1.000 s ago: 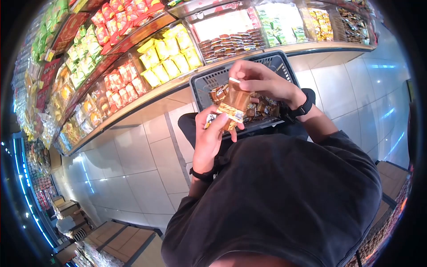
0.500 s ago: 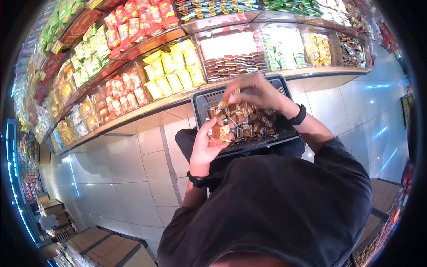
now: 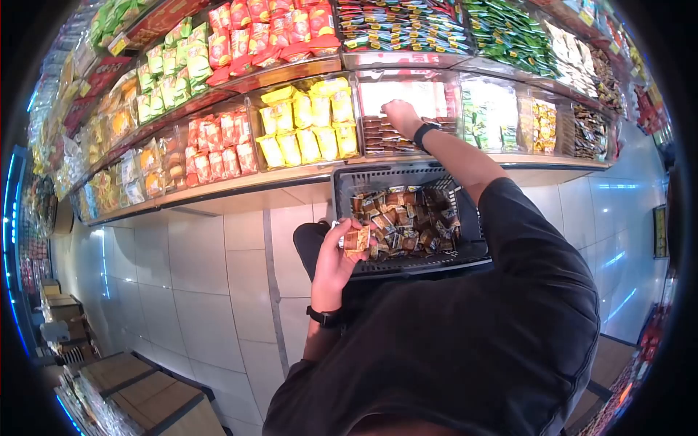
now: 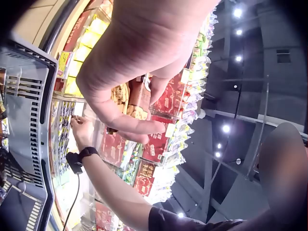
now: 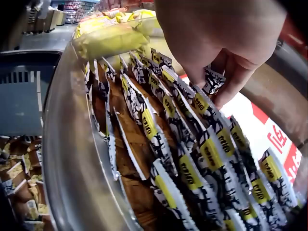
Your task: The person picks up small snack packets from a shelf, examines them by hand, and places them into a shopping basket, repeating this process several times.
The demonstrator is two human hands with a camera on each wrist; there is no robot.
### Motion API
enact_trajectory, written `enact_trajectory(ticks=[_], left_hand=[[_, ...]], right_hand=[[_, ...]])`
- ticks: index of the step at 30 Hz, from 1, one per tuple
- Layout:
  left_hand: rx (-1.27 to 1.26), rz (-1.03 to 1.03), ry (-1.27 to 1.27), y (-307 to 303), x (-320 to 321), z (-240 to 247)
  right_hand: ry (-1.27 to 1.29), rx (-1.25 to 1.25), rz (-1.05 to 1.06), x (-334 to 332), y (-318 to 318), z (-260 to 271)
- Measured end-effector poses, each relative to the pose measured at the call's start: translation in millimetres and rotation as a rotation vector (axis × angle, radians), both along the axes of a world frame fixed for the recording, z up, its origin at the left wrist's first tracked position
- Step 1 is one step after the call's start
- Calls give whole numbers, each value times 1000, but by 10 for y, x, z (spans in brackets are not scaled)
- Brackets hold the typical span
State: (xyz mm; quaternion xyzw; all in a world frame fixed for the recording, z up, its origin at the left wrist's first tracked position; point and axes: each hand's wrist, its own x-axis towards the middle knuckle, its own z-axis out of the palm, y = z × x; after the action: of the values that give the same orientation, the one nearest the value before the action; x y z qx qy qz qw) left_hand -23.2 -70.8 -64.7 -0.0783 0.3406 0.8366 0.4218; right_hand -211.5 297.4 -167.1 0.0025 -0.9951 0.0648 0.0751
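Observation:
My left hand point(image 3: 336, 263) holds a few brown snack packets point(image 3: 355, 241) at the near left corner of the basket. In the left wrist view its thumb and fingers curl round the brown packets point(image 4: 139, 96). The right hand point(image 3: 402, 118) reaches into a display bin of upright brown packets point(image 3: 396, 138). Seen from the right wrist, its thumb and fingers pinch a small packet with a black-and-white edge point(image 5: 213, 82) above the rows of packets point(image 5: 149, 122). A dark shopping basket point(image 3: 472, 221) in front of the body contains many similar brown packets point(image 3: 407, 225).
Yellow bags point(image 3: 305, 120) fill the bin left of the right hand, and green-and-white packets point(image 3: 491, 123) the one to its right. A wooden shelf edge point(image 3: 291, 174) runs between bins and basket. Red bags point(image 3: 276, 33) stand on the tier above. Tiled floor point(image 3: 196, 269) lies left.
My right hand was over the left hand and basket handling packets; it has moved forward and up into the bin. The left hand keeps its packets near the basket. The view has tilted toward the shelf.

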Motion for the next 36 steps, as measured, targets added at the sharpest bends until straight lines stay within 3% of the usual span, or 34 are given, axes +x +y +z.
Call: enact_trajectory(ticks=[3, 8, 14, 21, 25, 29, 31, 36], left_hand=[[9, 14, -15, -36, -20, -25], [46, 18, -34, -24, -40, -93], [9, -3, -6, 23, -31, -34], [112, -53, 132, 56, 0, 95], [105, 17, 211, 151, 92, 326], [-27, 50, 311, 263, 180, 466], [-37, 98, 378, 386, 221, 506], [-89, 75, 513, 630, 347, 569]], right_hand=[[-48, -25, -26, -62, 42, -166], [-47, -91, 121, -84, 171, -311], [-243, -20, 213, -64, 170, -110], [-196, -86, 169, 10, 180, 96], [157, -806, 153, 688, -91, 1015], [-249, -1546, 321, 1868, -664, 1523], [-388, -1563, 170, 2364, -994, 1659], [-154, -1617, 6, 2775, -1371, 1681]])
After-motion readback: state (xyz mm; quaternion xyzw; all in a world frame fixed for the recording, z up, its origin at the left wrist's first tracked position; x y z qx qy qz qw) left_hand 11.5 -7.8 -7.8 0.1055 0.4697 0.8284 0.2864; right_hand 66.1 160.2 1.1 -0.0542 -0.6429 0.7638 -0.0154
